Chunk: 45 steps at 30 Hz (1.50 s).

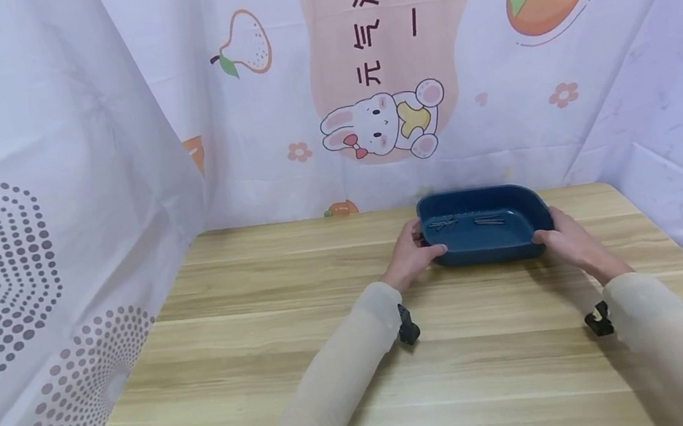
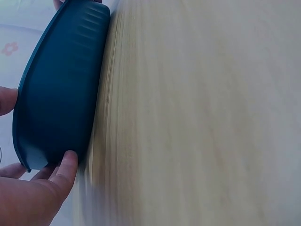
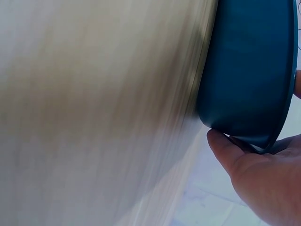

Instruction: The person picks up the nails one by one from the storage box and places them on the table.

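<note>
A dark blue-green plastic basin is at the back right of the wooden table, its near wall facing me. Inside lie thin dark metal-looking sticks, one small group at the left and another nearer the middle. My left hand grips the basin's left end, thumb over the rim; in the left wrist view its fingers curl under the corner. The right end is held by my right hand, thumb on the rim. In the right wrist view a fingertip presses the lower corner.
The wooden table spreads out in front and to the left. A printed curtain hangs right behind the basin, with more cloth along the left and right sides. A dark wrist device sits under the left sleeve, another by the right.
</note>
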Motion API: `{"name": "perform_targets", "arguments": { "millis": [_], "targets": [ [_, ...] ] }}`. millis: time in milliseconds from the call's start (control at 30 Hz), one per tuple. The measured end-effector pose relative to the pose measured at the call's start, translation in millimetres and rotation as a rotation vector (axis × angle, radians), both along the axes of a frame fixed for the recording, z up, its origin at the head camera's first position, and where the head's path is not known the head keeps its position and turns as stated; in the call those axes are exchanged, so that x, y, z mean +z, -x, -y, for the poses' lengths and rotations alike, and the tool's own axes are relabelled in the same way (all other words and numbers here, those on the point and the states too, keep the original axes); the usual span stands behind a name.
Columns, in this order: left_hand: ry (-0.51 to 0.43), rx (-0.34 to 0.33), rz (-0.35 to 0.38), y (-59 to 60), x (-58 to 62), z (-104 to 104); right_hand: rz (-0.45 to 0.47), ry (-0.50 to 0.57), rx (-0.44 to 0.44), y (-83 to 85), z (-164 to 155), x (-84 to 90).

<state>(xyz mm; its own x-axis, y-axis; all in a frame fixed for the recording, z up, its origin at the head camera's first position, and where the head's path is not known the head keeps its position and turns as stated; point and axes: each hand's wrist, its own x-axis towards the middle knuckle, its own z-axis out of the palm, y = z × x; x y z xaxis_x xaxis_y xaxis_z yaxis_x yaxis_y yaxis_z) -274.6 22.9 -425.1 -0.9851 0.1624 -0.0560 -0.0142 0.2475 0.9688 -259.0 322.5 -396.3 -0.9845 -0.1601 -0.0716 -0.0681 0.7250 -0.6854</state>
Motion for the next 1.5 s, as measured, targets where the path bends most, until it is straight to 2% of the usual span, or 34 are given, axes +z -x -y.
{"name": "perform_targets", "arguments": {
  "millis": [700,1500],
  "targets": [
    [0.002,0.003,0.004,0.9,-3.4,13.2,-0.044,0.02,0.006,-0.4,12.9,-3.5],
    [-0.012,0.018,-0.008,-5.7,-1.8,29.9,-0.073,0.041,0.006,-0.2,28.7,-4.6]
  ]
}}
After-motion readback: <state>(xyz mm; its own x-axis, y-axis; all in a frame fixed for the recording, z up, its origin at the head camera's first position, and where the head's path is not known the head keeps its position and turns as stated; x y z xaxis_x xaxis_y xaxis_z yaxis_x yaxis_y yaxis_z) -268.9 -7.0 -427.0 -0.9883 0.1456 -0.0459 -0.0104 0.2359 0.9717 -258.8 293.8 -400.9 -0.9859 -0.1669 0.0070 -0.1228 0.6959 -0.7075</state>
